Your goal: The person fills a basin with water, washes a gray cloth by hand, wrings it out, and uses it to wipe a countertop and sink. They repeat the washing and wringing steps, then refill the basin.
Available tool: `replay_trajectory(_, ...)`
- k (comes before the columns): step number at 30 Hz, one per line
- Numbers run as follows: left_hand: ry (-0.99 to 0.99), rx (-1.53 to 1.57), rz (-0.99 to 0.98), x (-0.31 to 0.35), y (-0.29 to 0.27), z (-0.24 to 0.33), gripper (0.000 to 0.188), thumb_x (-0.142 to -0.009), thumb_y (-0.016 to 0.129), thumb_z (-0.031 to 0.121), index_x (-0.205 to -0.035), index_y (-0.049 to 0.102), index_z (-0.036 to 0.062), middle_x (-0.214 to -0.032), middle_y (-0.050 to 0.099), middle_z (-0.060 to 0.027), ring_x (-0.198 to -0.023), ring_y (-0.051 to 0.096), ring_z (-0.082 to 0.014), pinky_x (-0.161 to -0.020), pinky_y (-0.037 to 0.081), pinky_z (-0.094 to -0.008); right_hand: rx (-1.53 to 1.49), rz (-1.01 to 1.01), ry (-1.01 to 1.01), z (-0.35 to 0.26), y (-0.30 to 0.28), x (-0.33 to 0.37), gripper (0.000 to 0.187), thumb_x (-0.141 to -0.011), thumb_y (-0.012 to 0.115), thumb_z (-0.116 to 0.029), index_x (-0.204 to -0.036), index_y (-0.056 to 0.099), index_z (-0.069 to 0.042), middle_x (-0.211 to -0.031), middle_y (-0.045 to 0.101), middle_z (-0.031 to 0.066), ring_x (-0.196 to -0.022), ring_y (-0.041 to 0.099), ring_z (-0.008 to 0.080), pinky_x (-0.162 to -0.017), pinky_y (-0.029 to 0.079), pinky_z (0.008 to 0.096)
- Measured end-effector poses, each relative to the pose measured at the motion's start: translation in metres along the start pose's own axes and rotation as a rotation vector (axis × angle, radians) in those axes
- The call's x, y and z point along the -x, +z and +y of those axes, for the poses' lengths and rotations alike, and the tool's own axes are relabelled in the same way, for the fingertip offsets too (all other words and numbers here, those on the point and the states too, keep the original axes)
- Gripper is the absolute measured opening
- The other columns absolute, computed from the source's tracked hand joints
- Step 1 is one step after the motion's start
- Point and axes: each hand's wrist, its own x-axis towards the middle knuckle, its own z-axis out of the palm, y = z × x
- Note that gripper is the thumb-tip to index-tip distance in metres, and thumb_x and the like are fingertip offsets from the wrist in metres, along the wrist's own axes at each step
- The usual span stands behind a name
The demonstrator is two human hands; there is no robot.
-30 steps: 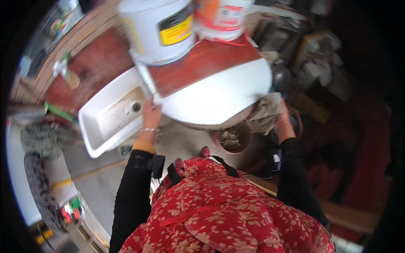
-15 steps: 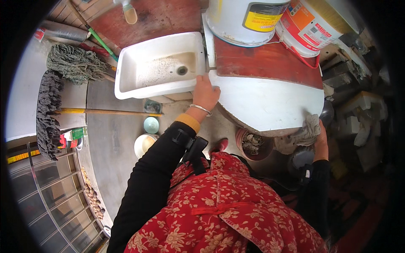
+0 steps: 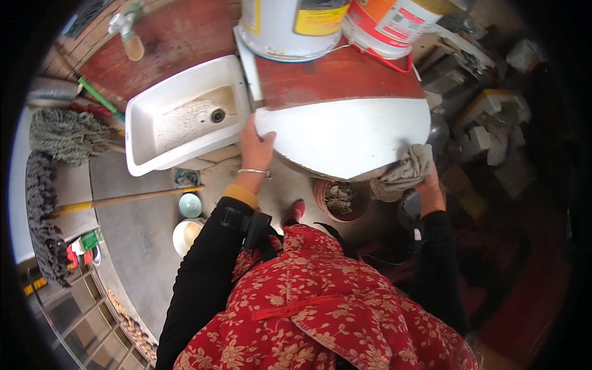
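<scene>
My left hand (image 3: 256, 150) is closed at the left edge of a rounded white board (image 3: 345, 135), right beside the rim of a white sink (image 3: 151, 163). Its thumb shows, while the other fingers are partly hidden. A metal bangle circles that wrist. At the board's near right edge my right hand (image 3: 431, 188) grips a crumpled grey rag (image 3: 407, 172). The rag lies partly over the edge and hangs below it. Dirty marks and a dark drain show in the sink's basin.
Two large buckets, one white (image 3: 265, 31) and one red and white (image 3: 382, 28), stand on the red panel (image 3: 327, 80) behind the board. A pink bucket (image 3: 320, 203) with scraps sits below. Mops (image 3: 46, 216) lean at left; clutter (image 3: 487, 132) fills the right.
The whole view has shifted, so the sink and board appear farther left. My right hand and the rag have come slightly farther onto the board's edge. My left hand stays between sink and board.
</scene>
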Motion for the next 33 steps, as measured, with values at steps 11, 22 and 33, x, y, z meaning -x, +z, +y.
replay_trajectory(11, -0.21, 0.381, -0.171, 0.006, -0.014, 0.015, 0.069, -0.082, 0.066, 0.001, -0.144, 0.037, 0.003, -0.119, 0.06, -0.0115, -0.084, 0.061, -0.0148, -0.062, 0.054, -0.0269, -0.031, 0.046, -0.017, 0.003, 0.024, 0.012, 0.042, -0.098, 0.049, -0.039, -0.118, 0.062, -0.005, -0.109, 0.068, 0.0103, -0.099, 0.066, 0.0254, -0.089, 0.054, 0.041)
replay_trajectory(22, -0.236, 0.331, -0.17, 0.016, -0.022, 0.021, 0.071, -0.085, 0.065, 0.003, -0.148, 0.032, 0.0053, -0.116, 0.058, -0.0084, -0.081, 0.059, -0.0127, -0.059, 0.053, -0.0251, 0.061, 0.07, 0.104, -0.042, -0.01, -0.035, 0.036, -0.093, 0.059, -0.038, -0.109, 0.067, -0.006, -0.101, 0.07, 0.01, -0.089, 0.068, 0.0263, -0.081, 0.056, 0.0402)
replay_trajectory(33, -0.227, 0.298, -0.254, 0.008, -0.031, 0.019, 0.071, -0.084, 0.066, 0.003, -0.148, 0.033, 0.0047, -0.107, 0.057, -0.0051, -0.078, 0.057, -0.0114, -0.061, 0.052, -0.026, 0.065, 0.116, 0.149, -0.018, -0.03, 0.007, 0.033, -0.095, 0.058, -0.03, -0.107, 0.066, 0.0, -0.1, 0.071, 0.0122, -0.086, 0.07, 0.0252, -0.074, 0.058, 0.0373)
